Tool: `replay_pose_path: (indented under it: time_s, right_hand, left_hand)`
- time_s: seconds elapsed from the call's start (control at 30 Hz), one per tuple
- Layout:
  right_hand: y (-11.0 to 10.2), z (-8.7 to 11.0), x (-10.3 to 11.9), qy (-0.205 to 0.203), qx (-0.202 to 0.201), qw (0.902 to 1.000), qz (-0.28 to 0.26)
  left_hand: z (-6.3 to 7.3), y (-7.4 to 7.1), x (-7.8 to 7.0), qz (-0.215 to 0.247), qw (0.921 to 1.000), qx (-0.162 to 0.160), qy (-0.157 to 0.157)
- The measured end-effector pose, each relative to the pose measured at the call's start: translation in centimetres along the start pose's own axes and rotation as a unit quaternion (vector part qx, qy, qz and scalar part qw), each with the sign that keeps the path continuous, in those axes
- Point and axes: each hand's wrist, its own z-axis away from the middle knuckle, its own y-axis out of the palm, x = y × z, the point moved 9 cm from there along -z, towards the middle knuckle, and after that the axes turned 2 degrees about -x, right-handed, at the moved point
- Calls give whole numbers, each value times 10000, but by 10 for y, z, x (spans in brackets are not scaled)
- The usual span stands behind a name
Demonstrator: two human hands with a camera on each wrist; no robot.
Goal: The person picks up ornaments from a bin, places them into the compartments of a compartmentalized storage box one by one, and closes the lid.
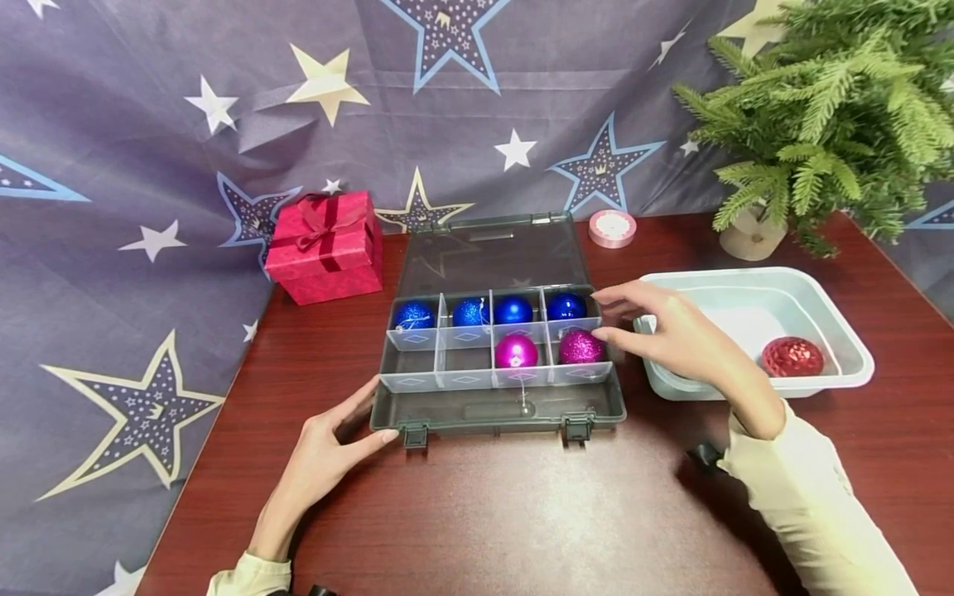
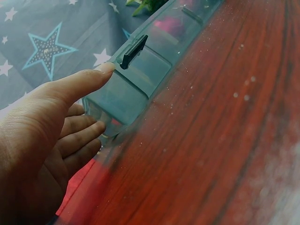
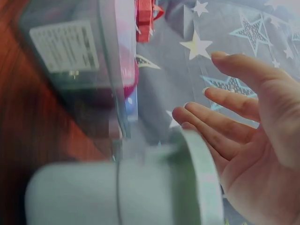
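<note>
Best let the left hand (image 1: 319, 451), thumb and fingers apart, steady the box (image 1: 477, 406) from near left, with the glittery pink ball (image 1: 580, 348) low in its middle row's rightmost compartment (image 1: 580, 374), beside the right hand (image 1: 674, 333), fingers parted.

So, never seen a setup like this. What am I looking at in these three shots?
There's no machine: each grip is a person's bare hand. The wide picture comes from a camera on the head, looking forward and down; the other two come from the left and right wrists. On the table, an open divided box contains four blue balls and two pink balls. To its right, a pale tub contains a red ornament. Farther back are a red gift box, a ribbon roll and a tree. The left grip touches the divided box's front left corner. The right grip is at its right end, apparently holding nothing.
</note>
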Motion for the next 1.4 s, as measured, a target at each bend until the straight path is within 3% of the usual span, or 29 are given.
replay_pose_path:
  time_s: [0.2, 0.37, 0.6, 0.73, 1.23, 1.4]
  right_hand:
    - [-21, 15, -9, 25, -324, 9986, 419]
    - [-34, 28, -23, 445, -434, 9965, 566]
    - [-46, 43, -36, 519, -368, 9935, 944]
    - [-49, 50, -44, 509, -355, 9941, 894]
    - [-42, 63, -66, 694, 306, 9945, 724]
    - [-38, 63, -75, 973, 581, 9908, 734]
  left_hand:
    - [0, 0, 1, -15, 10000, -2, -50]
    - [0, 0, 2, -5, 9999, 22, -138]
    - [1, 0, 3, -15, 9999, 46, -141]
    - [1, 0, 3, -3, 9999, 47, -142]
    - [0, 0, 3, 63, 9999, 36, -99]
    - [0, 0, 3, 87, 9999, 38, -103]
